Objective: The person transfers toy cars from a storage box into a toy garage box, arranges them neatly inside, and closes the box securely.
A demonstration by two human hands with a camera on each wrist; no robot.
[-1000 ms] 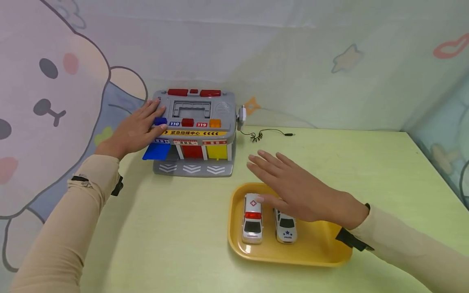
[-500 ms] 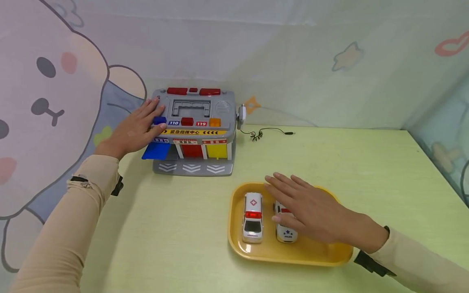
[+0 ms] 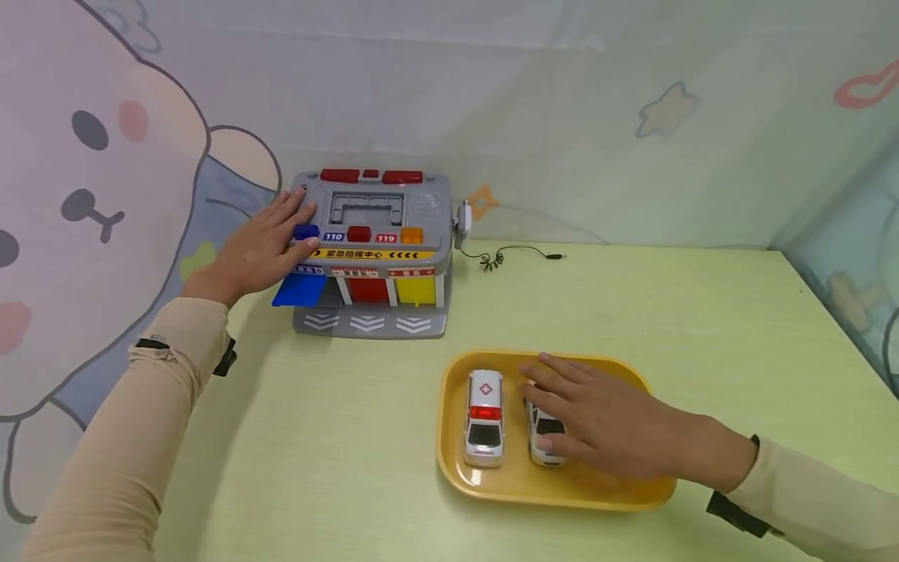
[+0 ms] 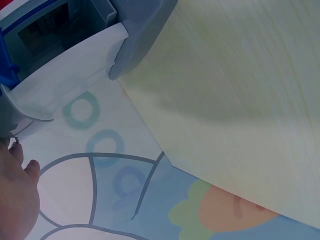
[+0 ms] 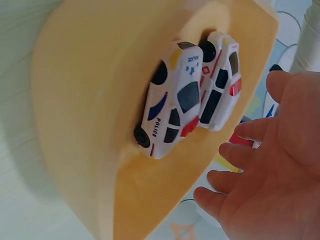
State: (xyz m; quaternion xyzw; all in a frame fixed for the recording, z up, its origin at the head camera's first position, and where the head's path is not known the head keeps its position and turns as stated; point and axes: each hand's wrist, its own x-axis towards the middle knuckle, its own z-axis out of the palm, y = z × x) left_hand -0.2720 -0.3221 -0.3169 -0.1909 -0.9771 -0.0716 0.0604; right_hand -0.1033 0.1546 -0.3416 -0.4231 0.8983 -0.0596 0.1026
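Note:
My left hand (image 3: 256, 254) rests on the left end of the roof of a grey toy emergency station (image 3: 379, 211). Its blue door (image 3: 300, 290) at the left bay is raised, while the red door (image 3: 368, 290) and yellow door (image 3: 417, 290) hang down. My right hand (image 3: 609, 421) is over the yellow tray (image 3: 449, 468), fingers spread and holding nothing. Partly hidden beneath it is a white toy police car (image 5: 172, 100). To the left of that stands a toy ambulance (image 3: 485, 421), also in the tray. In the right wrist view the fingers show apart from both cars.
A thin black cable (image 3: 516, 251) with a plug trails from the station's right side along the back of the pale green table (image 3: 316, 468). Behind the table hangs a printed cloth backdrop (image 3: 534, 117) with a cartoon bear.
My right hand has moved right and toward me, from above the tray's back edge to over the police car. My left hand stays on the station roof.

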